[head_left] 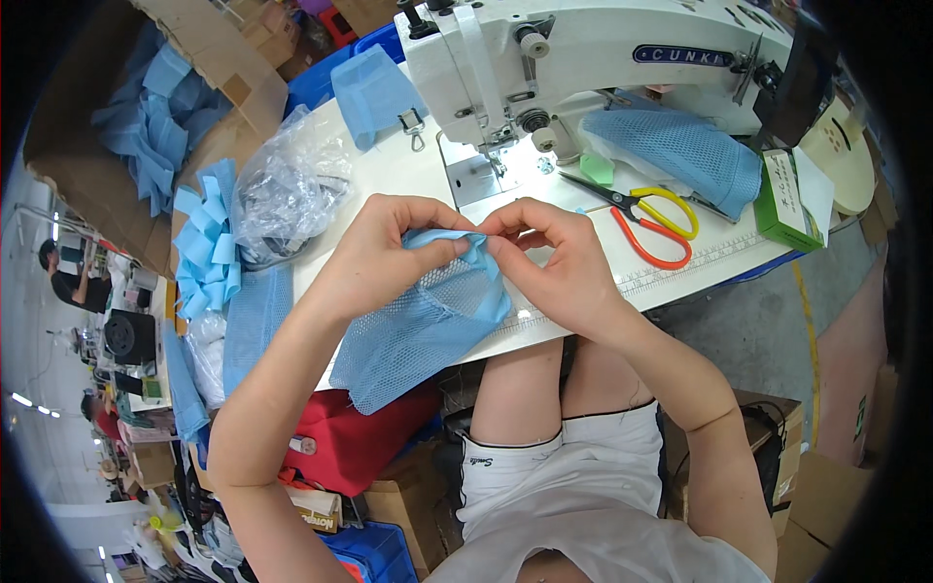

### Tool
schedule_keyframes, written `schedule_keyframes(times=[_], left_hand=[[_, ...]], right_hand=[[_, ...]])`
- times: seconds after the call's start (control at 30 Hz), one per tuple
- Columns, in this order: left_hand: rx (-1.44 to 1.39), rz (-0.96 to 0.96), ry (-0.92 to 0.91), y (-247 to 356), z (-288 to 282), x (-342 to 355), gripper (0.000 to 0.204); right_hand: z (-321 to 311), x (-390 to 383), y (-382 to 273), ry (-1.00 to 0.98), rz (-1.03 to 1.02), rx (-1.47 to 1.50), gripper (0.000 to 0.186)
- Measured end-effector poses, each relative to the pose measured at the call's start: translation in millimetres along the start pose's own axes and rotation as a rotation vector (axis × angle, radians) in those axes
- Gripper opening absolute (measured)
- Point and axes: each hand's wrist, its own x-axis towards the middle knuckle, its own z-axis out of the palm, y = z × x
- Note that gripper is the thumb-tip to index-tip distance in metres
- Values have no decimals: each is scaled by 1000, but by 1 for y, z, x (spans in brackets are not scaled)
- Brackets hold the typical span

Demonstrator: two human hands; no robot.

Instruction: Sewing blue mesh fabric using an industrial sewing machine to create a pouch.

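A piece of light blue mesh fabric (418,330) hangs over the near edge of the white sewing table, its gathered upper edge raised between my hands. My left hand (394,253) grips that edge with the thumb over it. My right hand (544,262) pinches the same edge at the fabric's upper right. Just beyond stands a white sewing machine (573,49) with a metal needle plate (462,185). Scissors with orange and yellow handles (651,228) lie open to the right of my right hand, beside a small green piece (597,169).
Left are a cardboard box of blue pieces (160,126), a plastic bag (287,194) and blue strips (204,243). A green box (789,199) and blue mesh piece (671,155) lie right. A red bag (345,442) sits below. People (78,277) work in the left background.
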Motion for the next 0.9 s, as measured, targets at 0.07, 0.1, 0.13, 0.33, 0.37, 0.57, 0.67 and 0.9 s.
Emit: schedule_keyframes(times=[0.07,0.1,0.13,0.33,0.37,0.57,0.67,0.9], left_hand=[[35,-4,13,-2,0,0,18],[58,33,34,-5,0,1,17],[80,70,55,-7,0,1,17],[112,106,103,-2,3,-1,16],[111,106,104,-3,2,-1,16],[45,22,25,-6,-3,2,15],[-84,30,-4,-10,-6,4,15],[-234,-89,-155,-10,-23,9,26]], right_hand=[[2,-1,-7,19,-35,-88,13],[3,-2,-10,40,-71,-176,15],[4,-2,-10,38,-71,-176,15],[2,1,-5,20,-34,-164,13],[1,1,-5,23,-49,-171,12],[2,0,-6,73,-322,-440,12],[4,2,-5,112,-532,-622,13],[4,5,-1,153,-913,-929,19]])
